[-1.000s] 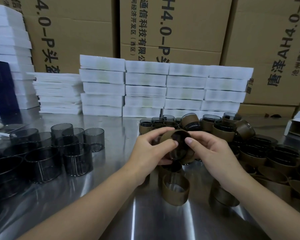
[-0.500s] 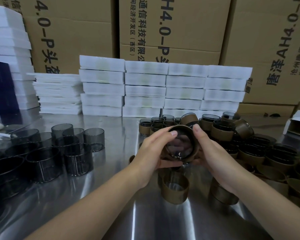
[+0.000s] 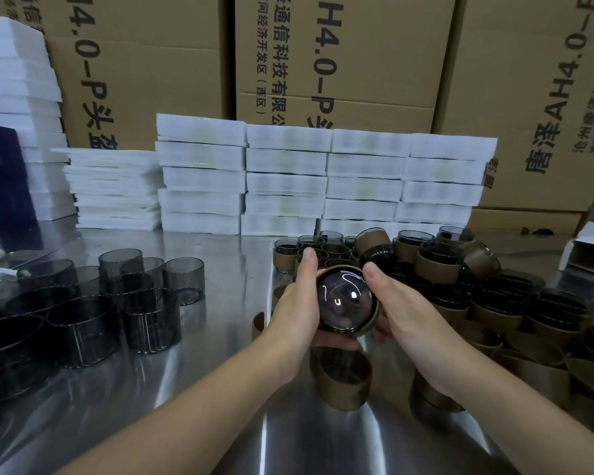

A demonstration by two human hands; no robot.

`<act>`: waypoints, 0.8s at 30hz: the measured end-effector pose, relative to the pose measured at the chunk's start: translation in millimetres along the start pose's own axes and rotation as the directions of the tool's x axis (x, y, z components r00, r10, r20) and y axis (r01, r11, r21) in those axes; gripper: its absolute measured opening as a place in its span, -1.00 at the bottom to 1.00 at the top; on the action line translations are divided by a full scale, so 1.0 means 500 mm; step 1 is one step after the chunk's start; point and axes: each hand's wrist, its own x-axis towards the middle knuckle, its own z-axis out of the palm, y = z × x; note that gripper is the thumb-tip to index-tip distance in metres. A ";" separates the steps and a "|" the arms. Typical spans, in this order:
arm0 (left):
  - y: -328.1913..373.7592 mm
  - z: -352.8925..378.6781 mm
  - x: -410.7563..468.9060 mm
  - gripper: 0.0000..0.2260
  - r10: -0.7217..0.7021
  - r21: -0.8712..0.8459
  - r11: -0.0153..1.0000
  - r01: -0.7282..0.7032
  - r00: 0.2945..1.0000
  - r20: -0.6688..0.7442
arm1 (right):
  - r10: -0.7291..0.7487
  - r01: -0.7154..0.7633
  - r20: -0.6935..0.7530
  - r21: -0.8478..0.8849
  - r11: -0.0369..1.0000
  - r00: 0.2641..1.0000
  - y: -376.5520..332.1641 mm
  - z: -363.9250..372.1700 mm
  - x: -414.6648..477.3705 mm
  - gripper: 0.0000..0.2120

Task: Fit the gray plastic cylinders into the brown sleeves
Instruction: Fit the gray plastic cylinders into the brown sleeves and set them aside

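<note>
Cylinder point(image 3: 343, 299) sat inside sleeve point(image 3: 373, 317), axis toward viewer; left hand point(image 3: 295, 305) and right hand point(image 3: 403, 315) flanked sleeve, fingers clamped round it.

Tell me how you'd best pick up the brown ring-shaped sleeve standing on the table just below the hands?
Likely from above, thumb and fingers across the curved outer wall of the brown ring-shaped sleeve: it stands upright with its opening up, and its sides look free.

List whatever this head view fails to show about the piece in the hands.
- Head view: how deep the smoky gray plastic cylinder sits in the brown cardboard sleeve; seen end-on, left hand and right hand cover its sides.
- Head view: loose brown sleeves at right, cut off by the frame edge.
</note>
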 end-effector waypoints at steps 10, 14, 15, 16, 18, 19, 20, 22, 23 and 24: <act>0.013 -0.004 -0.003 -0.64 -0.073 -0.109 0.991 0.083 0.993 0.090 | 0.024 -0.024 -0.034 0.023 0.999 0.999 -0.005 0.008 -0.005 -0.51; 0.014 -0.004 -0.004 -0.72 -0.070 -0.127 0.989 0.081 0.993 0.090 | 0.017 -0.016 -0.055 0.023 1.000 0.998 -0.007 0.005 -0.003 -0.52; 0.014 -0.004 -0.005 -0.74 -0.066 -0.132 0.988 0.078 0.993 0.093 | 0.009 -0.008 -0.059 0.019 1.000 0.998 -0.007 0.003 -0.003 -0.52; 0.015 -0.004 -0.005 -0.74 -0.063 -0.133 0.988 0.075 0.993 0.095 | -0.003 0.003 -0.060 0.012 1.000 0.998 -0.007 0.002 -0.002 -0.53; 0.016 -0.005 -0.005 -0.73 -0.059 -0.136 0.988 0.072 0.993 0.097 | -0.026 0.026 -0.062 -0.016 1.000 0.998 -0.007 0.001 -0.001 -0.55; 0.016 -0.005 -0.005 -0.73 -0.056 -0.137 0.988 0.070 0.993 0.099 | -0.032 0.031 -0.061 -0.024 0.999 0.998 -0.008 0.000 -0.002 -0.55; 0.016 -0.005 -0.005 -0.73 -0.053 -0.137 0.988 0.066 0.994 0.100 | -0.033 0.031 -0.057 -0.026 0.999 0.998 -0.009 -0.001 -0.002 -0.56; 0.015 -0.005 -0.005 -0.73 -0.044 -0.136 0.989 0.057 0.995 0.094 | -0.030 0.029 -0.037 -0.030 0.999 0.999 -0.011 -0.004 -0.002 -0.58; 0.015 -0.006 -0.005 -0.73 -0.040 -0.131 0.990 0.050 0.996 0.085 | -0.024 0.024 -0.021 -0.031 0.999 0.999 -0.012 -0.007 -0.002 -0.59; 0.016 -0.006 -0.004 -0.73 -0.033 -0.121 0.992 0.042 0.997 0.072 | -0.013 0.013 0.003 -0.024 1.000 1.000 -0.014 -0.010 -0.002 -0.61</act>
